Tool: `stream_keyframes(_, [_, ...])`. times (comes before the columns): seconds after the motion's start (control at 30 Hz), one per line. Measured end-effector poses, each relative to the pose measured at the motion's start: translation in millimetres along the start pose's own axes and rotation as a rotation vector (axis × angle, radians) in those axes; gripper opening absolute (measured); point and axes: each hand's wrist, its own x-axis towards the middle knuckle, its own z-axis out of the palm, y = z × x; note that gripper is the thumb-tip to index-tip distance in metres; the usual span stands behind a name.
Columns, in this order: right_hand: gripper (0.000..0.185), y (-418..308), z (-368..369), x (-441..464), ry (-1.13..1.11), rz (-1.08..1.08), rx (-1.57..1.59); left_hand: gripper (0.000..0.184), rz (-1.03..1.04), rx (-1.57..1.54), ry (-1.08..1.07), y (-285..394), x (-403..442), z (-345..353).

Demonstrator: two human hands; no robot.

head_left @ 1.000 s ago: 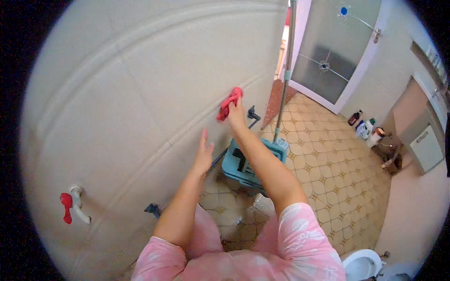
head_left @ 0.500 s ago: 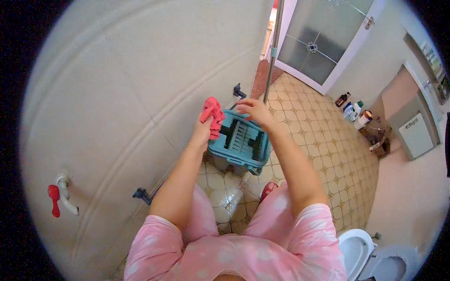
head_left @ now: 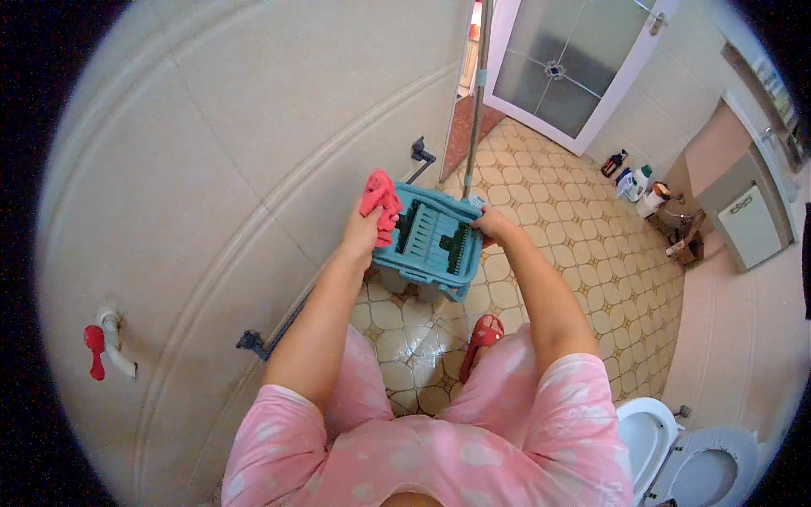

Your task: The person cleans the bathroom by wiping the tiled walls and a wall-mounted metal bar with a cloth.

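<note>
My left hand [head_left: 361, 233] is closed on a crumpled pinkish-red cloth [head_left: 382, 203], held at the left rim of a teal mop bucket [head_left: 418, 272]. Whether those fingers also grip the rim is hidden by the cloth. On the bucket's right rim, my right hand [head_left: 497, 226] is closed, with its fingertips partly out of sight under the edge. A slotted wringer [head_left: 420, 233] sits in the top of the bucket. Behind it a metal mop pole [head_left: 476, 127] rises almost upright, near my right hand but apart from it.
The tiled wall on the left carries a red-handled tap [head_left: 95, 351] and a dark pipe fitting [head_left: 253, 341]. Bottles [head_left: 640, 182] line the right wall. A white toilet [head_left: 646, 448] is at the lower right. Beyond the tiled floor [head_left: 574, 279] a glazed door [head_left: 549, 76] stands open.
My right hand has come down from above the bucket's back edge and taken hold of its right rim. The cloth stays in my left hand. A red slipper now shows more fully.
</note>
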Motion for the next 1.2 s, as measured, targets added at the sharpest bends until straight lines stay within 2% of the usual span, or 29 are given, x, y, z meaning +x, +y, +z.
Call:
stream_keyframes(0.2, [0.041,30,-34,11,0.088,0.009,0.002,0.036,0.023,-0.033,-0.044,-9,5,5])
stream_keyframes(0.27, [0.037,42,-58,8,0.122,-0.004,-0.025,0.036,0.023,-0.035,0.001,-10,5,11])
stream_keyframes(0.4, [0.03,67,-100,-10,0.268,0.027,-0.035,0.036,-0.027,0.023,-0.071,-8,6,13])
stream_keyframes(0.5, [0.031,65,-122,-40,0.279,0.089,0.042,0.034,-0.003,0.029,-0.096,-13,9,15])
stream_keyframes(0.6, [0.037,59,-127,-66,0.406,0.144,0.161,0.033,0.013,0.012,-0.085,-15,10,21])
stream_keyframes(0.73, [0.033,106,-154,-37,0.452,0.18,0.318,0.033,-0.003,-0.007,-0.119,-19,13,24])
stream_keyframes(0.87, [0.025,148,-170,-2,0.57,0.187,0.311,0.036,0.038,-0.037,-0.135,-33,19,24])
stream_keyframes(0.93, [0.023,153,-172,5,0.649,0.233,0.279,0.037,0.008,-0.022,-0.096,-35,17,26])
stream_keyframes(1.0, [0.022,152,-168,8,0.611,0.224,0.34,0.037,0.001,0.016,-0.104,-40,21,24])
stream_keyframes(1.13, [0.025,109,-145,-40,0.608,0.243,0.44,0.039,-0.021,0.055,-0.16,-52,21,24])
stream_keyframes(1.2, [0.031,156,-169,7,0.705,0.242,0.028,0.04,-0.031,0.043,-0.174,-50,18,26])
